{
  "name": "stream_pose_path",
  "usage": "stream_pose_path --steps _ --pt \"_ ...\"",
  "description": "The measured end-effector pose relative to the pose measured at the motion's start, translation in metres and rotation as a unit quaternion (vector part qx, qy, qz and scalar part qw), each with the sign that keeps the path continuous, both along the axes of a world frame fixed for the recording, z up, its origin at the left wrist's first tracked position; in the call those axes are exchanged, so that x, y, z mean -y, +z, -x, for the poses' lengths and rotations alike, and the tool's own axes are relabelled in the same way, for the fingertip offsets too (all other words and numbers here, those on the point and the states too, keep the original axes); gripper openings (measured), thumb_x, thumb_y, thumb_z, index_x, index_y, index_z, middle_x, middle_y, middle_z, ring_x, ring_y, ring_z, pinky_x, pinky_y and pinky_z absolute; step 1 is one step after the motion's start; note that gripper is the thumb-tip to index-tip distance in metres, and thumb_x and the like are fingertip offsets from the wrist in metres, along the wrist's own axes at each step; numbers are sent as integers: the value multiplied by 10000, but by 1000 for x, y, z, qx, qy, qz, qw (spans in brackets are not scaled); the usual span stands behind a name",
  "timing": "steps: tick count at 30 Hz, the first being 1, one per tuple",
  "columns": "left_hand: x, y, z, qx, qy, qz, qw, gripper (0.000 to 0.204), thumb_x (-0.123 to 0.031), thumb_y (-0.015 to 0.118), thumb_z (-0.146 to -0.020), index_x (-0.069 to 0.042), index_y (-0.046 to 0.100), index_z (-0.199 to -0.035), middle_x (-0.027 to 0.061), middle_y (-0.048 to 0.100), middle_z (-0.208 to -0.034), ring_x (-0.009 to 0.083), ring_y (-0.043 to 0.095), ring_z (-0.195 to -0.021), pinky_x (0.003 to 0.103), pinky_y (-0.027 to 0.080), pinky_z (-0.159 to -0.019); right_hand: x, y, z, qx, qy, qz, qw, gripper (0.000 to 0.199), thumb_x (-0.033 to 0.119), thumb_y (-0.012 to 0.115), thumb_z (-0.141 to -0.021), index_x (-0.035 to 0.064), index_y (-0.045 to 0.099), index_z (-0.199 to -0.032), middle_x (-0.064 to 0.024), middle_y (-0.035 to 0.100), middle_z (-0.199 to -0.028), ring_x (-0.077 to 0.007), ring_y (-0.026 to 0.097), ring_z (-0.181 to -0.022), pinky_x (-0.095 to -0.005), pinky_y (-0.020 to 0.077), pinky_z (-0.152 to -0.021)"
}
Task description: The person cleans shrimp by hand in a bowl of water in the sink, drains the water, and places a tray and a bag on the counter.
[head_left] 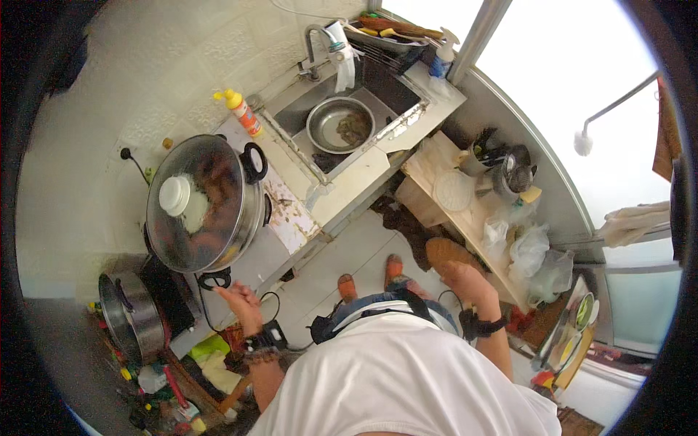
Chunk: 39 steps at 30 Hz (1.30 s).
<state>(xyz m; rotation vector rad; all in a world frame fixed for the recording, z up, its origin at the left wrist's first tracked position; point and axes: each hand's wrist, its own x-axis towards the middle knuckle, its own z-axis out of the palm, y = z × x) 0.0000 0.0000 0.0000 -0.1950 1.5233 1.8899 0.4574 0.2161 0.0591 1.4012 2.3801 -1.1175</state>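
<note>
Bare fingers of the left hand (236,296) are spread and loosely open, holding nothing; their tips hover just beside a pair of black-handled scissors (213,279) that lies on the counter (287,221). The scissors sit right at the near edge of a large steel pot (206,203), which wears a glass lid with a white knob. Taking the pot as the landmark: a squeeze bottle (243,112) with a yellow cap stands beyond it, and past that a sink (345,120) holds a round metal basin. A second, smaller steel pot (131,312) stands nearer than the big one, off to the left.

The right hand (465,280) hangs far to the right of the pot, over a low wooden shelf; its fingers look loosely curled and empty, though their exact pose is hard to tell.

To pick the scissors up cleanly, the left hand probably does best closing on the handle loops, clear of the pot's wall, which may be hot.
</note>
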Motion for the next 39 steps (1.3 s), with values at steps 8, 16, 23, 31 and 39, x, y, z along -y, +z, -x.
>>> stream_pose_path --steps 8,16,23,31,39 --pt "-129 27 -87 -102 -314 118 937 358 -383 401 -955 -70 496 -809 -39 393 -622 40 322 -496 186 242 -443 -61 -16 -25 -16 -2 9 1000 334 176 585 -815 36 550 -1116 -201 592 -1049 -366 552 -976 -417 452 -815" --pt "-345 87 -89 -160 -419 64 891 244 -284 491 -930 -57 535 -851 -39 440 -675 42 382 -565 191 292 -481 -158 1 -88 -32 -81 -35 996 332 138 598 -790 -6 545 -1085 -228 593 -987 -388 556 -916 -429 450 -767" --pt "-490 7 -51 -76 -526 187 826 204 -251 540 -907 -60 585 -963 -40 526 -758 42 447 -614 177 366 -509 -195 -22 -145 21 -130 -22 991 375 82 607 -758 -4 530 -1115 -244 575 -1011 -403 543 -937 -434 445 -792" --pt "-599 -147 14 -271 -660 274 645 244 -174 555 -889 -81 598 -1110 82 616 -971 182 581 -860 310 475 -756 -212 -24 -116 32 -240 82 967 360 94 615 -777 -1 533 -1115 -237 571 -1009 -408 541 -930 -401 452 -792" --pt "-644 -187 -14 -538 -746 257 296 545 -50 563 -830 -216 387 -1318 168 193 -1454 379 253 -1303 421 214 -1092 -220 -19 -65 99 -282 122 946 357 141 599 -803 12 528 -1128 -220 583 -1057 -378 547 -996 -423 445 -826"
